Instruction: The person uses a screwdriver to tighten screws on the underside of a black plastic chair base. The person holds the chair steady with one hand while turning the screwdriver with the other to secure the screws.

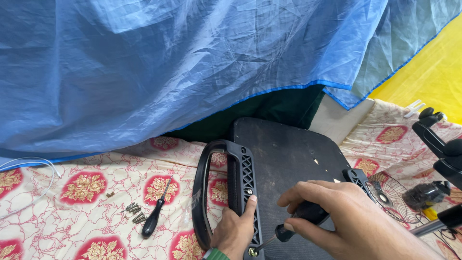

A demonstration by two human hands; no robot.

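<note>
Fastening view, seen from the head camera: the left hand (pixel 234 230) is closed around the lower part of a black plastic armrest (pixel 226 188), thumb pressed flat against its latticed mounting strip; the right hand (pixel 337 214) is clamped on the black handle of a screwdriver (pixel 293 224), fingers curled tight, with the thin shaft running down and to the left of that hand to a brass-coloured screw (pixel 252 251) seated in the strip just below the left thumb.

The armrest lies against the left edge of a dark seat base (pixel 293 154), which rests on a red-and-cream patterned bedsheet (pixel 86 192); judged from its moulded loop and open lattice, the armrest is probably stiff and fairly light, smooth enough to slide sideways under turning force, so the loop or the strip beside the screw looks like the soundest place to hold; the seat base appears rigid and heavier, likely to stay put unaided.

The screw is small and could easily tip or roll if released; the screwdriver handle looks rounded and is best gripped full-fisted.

Well to the left of the left hand lie a second screwdriver (pixel 156 212) and a loose cluster of screws (pixel 134 213); above hangs a blue net (pixel 192 58); right of the right hand, a small fan grille (pixel 385 192).
</note>
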